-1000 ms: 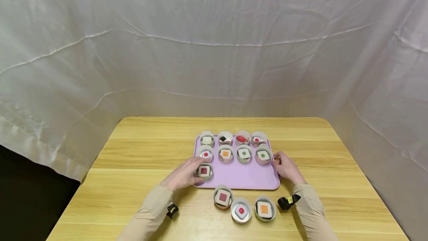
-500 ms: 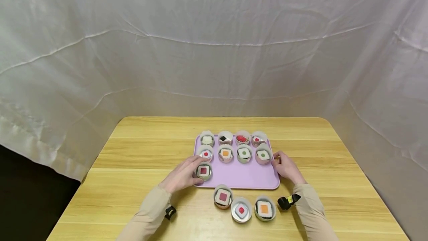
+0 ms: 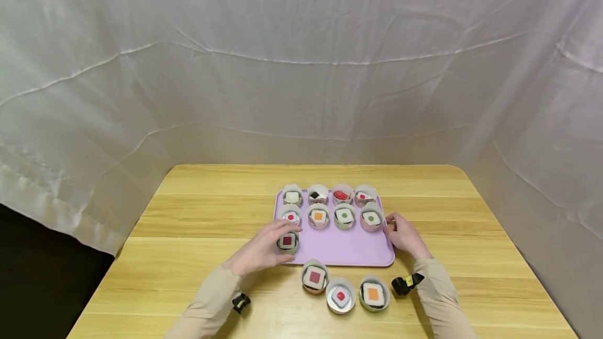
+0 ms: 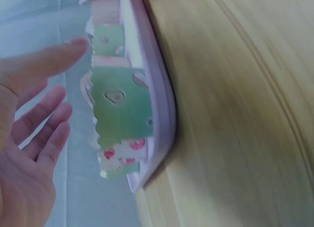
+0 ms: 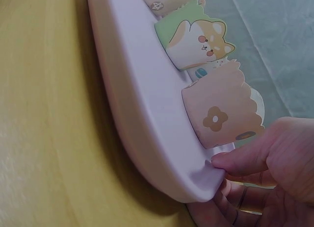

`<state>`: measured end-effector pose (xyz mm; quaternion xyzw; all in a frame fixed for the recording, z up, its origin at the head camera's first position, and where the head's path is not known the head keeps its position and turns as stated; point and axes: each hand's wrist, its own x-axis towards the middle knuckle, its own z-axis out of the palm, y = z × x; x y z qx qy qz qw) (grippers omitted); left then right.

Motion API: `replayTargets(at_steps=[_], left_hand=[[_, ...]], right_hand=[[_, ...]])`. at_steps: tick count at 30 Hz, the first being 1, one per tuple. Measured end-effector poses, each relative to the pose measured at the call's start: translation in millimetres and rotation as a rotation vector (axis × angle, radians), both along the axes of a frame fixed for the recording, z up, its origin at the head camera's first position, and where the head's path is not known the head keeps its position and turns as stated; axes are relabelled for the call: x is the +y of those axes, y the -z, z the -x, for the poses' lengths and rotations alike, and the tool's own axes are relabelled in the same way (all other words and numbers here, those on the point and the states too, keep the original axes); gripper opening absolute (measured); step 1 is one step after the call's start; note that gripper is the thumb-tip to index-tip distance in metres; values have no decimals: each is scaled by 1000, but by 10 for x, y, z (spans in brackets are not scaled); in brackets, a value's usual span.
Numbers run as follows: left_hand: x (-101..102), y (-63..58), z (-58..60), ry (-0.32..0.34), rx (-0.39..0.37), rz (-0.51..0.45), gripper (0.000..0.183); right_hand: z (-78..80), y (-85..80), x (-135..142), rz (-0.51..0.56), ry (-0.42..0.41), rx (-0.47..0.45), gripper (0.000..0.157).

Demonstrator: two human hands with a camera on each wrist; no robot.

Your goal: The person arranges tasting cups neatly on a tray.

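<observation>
At the tray's front-left corner, my left hand (image 3: 261,249) hovers over a paper cup with a dark-red-centred sushi piece (image 3: 287,241). In the left wrist view its thumb and fingers are spread, apart from this cup's green wall (image 4: 122,109). My right hand (image 3: 404,235) holds the right edge of the lilac tray (image 3: 341,249). The right wrist view has the thumb over the tray's rim (image 5: 206,180) and the fingers beneath. Close by that thumb is a pink cup with a brown flower (image 5: 221,107).
Two rows of paper cups with sushi pieces fill the tray's back; one is an orange-centred piece (image 3: 318,216). On the wooden table (image 3: 188,213) before the tray stand a dark-pink-centred piece (image 3: 314,277), a red-centred piece (image 3: 340,296) and another orange-centred piece (image 3: 373,294), each in a cup.
My left fingers have spread and come away from the cup at the front-left corner, which stays on the tray. The right hand keeps its hold on the tray edge.
</observation>
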<state>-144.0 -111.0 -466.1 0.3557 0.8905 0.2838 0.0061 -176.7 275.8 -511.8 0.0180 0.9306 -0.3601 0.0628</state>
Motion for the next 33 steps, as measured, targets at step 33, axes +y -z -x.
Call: replayTargets(at_steps=[33], left_hand=[[270, 8, -185, 208, -265, 159, 80]], right_hand=[[-14, -10, -9, -5, -1, -1, 28]])
